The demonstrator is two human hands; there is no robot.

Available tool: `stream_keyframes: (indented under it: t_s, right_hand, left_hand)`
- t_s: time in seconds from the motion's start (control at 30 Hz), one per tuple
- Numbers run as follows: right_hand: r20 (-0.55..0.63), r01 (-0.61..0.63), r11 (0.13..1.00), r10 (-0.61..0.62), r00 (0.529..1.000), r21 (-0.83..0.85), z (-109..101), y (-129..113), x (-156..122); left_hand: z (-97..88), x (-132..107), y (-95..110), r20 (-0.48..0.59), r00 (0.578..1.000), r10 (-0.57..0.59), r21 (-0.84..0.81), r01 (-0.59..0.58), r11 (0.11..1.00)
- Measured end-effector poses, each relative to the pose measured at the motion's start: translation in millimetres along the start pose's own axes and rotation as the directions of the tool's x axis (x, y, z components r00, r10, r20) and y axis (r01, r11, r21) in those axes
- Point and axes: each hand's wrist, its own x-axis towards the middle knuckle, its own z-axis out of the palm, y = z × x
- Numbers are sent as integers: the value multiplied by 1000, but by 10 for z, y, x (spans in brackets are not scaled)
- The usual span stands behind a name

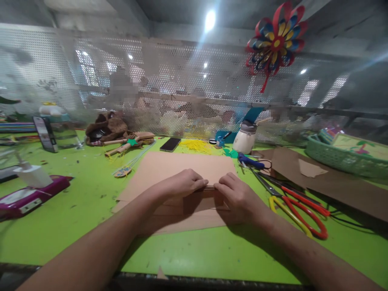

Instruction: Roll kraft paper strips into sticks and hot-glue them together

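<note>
Perforated screening (169, 87) backs your workplace, above a bright green counter (194, 256). Tan paper (188, 162) lies at the centre of the frame, and both your left hand (185, 182) and right hand (238, 194) have their grip pinched on a narrow fold of it, fingertips near each other. To the right you have scissors (270, 188) with red and yellow handles; beyond the paper, a phone (170, 144) lies beside yellow shreds (195, 146).
</note>
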Motion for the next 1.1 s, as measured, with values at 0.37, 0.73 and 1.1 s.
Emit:
stream_keyframes:
  t_s: [0.37, 0.73, 1.1]
  right_hand:
    - [-215, 23, 1000, -27, 976, -21, -74, 39, 1]
    - [-227, -43, 989, 75, 971, 143, -69, 32, 16]
    - [165, -479, 392, 614, 772, 785, -227, 105, 68]
  left_hand:
    - [17, -101, 147, 121, 992, -17, -413, 66, 908]
    - [35, -75, 138, 87, 996, 16, -299, 11, 954]
    - [195, -158, 296, -175, 976, 132, 111, -114, 987]
